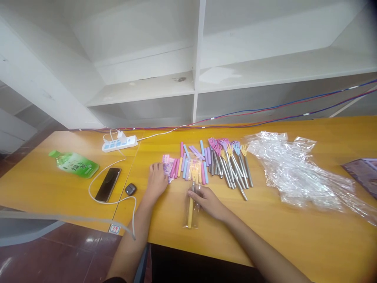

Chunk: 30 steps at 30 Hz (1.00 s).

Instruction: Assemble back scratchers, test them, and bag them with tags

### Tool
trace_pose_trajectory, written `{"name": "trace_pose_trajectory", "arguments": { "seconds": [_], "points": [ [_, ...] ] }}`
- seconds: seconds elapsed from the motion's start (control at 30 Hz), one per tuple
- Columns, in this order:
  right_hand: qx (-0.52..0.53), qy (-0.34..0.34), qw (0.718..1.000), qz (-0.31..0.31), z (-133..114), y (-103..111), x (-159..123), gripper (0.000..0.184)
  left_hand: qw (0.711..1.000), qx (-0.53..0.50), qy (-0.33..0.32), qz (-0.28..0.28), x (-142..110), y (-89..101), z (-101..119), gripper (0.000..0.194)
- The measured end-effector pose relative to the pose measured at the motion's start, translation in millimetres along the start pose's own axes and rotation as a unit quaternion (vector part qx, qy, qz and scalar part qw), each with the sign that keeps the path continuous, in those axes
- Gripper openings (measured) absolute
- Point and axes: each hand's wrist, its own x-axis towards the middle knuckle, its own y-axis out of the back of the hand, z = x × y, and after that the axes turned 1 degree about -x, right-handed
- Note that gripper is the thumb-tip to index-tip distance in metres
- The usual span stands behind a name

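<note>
My right hand [208, 201] grips a yellow back scratcher [190, 214] inside a clear plastic sleeve [196, 221], thumb across its metal rod. Its hand-shaped head points away from me. My left hand [158, 179] rests at the left edge of the pink and purple printed cards [167, 166], fingers slightly apart and touching them. Just beyond my hands lie several loose coloured handle tubes [180, 151] in pink, blue, purple and yellow. To their right, several back scratchers [232, 165] with metal rods and coloured claw heads are piled together.
Clear plastic sleeves [294, 173] are heaped at the right, near a dark printed packet [363, 173]. On the left are a green-capped bottle [77, 164], a phone [108, 184], a small black case [130, 189] and a power strip [119, 144] with a white cable. White shelving [141, 92] stands behind the table.
</note>
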Motion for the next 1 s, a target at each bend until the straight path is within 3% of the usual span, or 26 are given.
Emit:
{"name": "trace_pose_trajectory", "arguments": {
  "seconds": [0.23,0.43,0.57,0.8,0.93,1.0],
  "points": [
    [-0.017,0.000,1.000,0.006,3,-2,1,0.052,1.000,0.027,0.001,-0.006,-2,-0.3,-2,0.056],
    [-0.024,0.010,1.000,0.004,1,-2,0,0.048,0.999,-0.020,0.019,0.029,2,-2.6,-11,0.033],
    [-0.014,0.005,1.000,-0.010,-2,-1,0,0.048,0.994,-0.077,0.019,0.069,6,0.6,-11,0.006],
    [-0.009,-0.003,1.000,-0.030,-1,-1,0,0.049,0.987,-0.124,0.041,0.095,8,6.1,-5,0.020],
    [-0.012,-0.007,0.999,-0.037,-1,-1,-1,0.049,0.980,-0.121,0.054,0.150,8,8.6,-5,0.021],
    [-0.010,-0.004,0.999,-0.038,-1,-1,-1,0.048,0.968,-0.177,0.063,0.164,9,11.6,-3,0.023]
  ]
}}
